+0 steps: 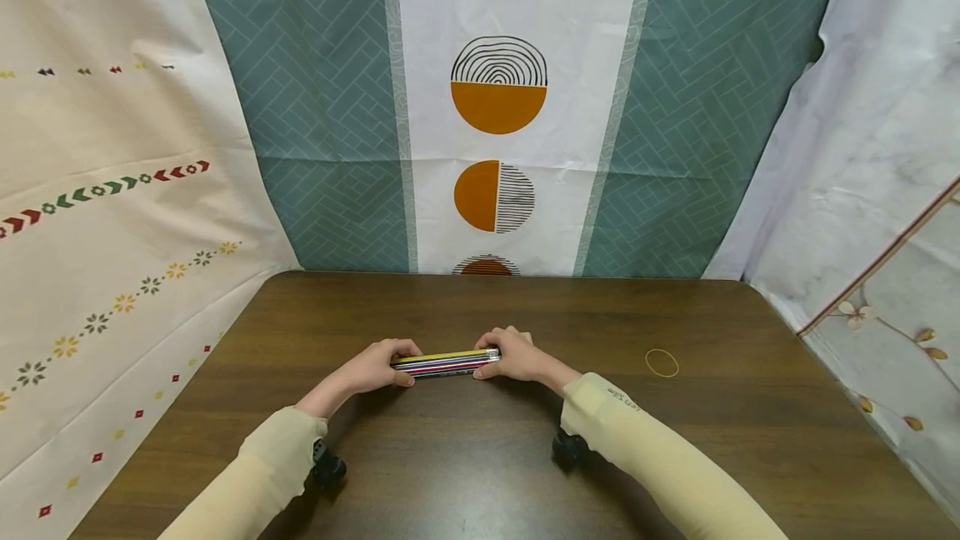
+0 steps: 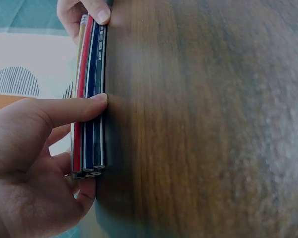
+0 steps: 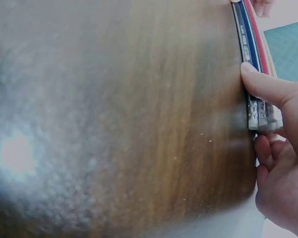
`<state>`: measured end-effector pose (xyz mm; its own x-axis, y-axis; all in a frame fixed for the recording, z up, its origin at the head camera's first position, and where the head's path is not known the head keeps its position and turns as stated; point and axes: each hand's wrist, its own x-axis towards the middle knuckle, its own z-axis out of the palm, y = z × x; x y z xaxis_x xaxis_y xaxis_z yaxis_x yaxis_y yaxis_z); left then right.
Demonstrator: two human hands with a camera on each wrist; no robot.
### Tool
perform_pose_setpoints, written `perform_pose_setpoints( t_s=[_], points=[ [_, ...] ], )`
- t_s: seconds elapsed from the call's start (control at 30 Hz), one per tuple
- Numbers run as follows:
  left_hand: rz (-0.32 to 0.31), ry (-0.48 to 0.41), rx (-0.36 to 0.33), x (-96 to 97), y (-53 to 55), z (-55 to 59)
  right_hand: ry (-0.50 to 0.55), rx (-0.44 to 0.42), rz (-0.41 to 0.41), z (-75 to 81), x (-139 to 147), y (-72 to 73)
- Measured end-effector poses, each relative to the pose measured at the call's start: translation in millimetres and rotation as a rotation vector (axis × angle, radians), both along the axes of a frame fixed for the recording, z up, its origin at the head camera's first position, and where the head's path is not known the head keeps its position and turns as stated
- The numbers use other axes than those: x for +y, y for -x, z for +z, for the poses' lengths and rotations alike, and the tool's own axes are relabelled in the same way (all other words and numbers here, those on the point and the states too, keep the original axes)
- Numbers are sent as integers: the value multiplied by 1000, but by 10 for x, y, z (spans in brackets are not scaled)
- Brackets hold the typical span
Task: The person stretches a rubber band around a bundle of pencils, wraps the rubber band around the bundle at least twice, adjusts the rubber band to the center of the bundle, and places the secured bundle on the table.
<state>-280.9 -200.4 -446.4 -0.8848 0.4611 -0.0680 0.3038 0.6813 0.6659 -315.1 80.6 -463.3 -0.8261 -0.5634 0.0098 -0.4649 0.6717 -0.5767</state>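
A bundle of several pencils point(image 1: 446, 363) lies lengthwise between my two hands, close over the table. Yellow, red, dark blue and black barrels show side by side. My left hand point(image 1: 381, 367) grips the unsharpened plain ends, its thumb point(image 2: 92, 106) pressed along the near side and the fingers curled behind. At the other end, my right hand point(image 1: 512, 354) holds the pencils near their metal ferrules and white erasers point(image 3: 254, 121). The right thumb point(image 3: 268, 87) lies across the barrels, and the fingers partly hide behind the bundle.
A thin yellow rubber band point(image 1: 662, 363) lies on the brown wooden table point(image 1: 450, 457), to the right of my right hand. Patterned cloths hang behind the table point(image 1: 337, 107) and along both sides.
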Motion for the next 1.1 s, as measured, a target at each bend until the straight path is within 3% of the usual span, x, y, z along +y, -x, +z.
perform_pose_setpoints(
  t_s=[0.23, 0.4, 0.67, 1.1],
  points=[
    [6, -2, -13, -4, 3, 5, -8, 15, 11, 11, -3, 4],
    [-5, 53, 22, 14, 5, 5, -28, 10, 8, 26, -24, 1],
    [27, 131, 24, 50, 8, 26, -37, -11, 12, 44, -40, -15],
    [-37, 147, 71, 44, 35, 32, 12, -10, 71, 15, -15, 18]
  ],
)
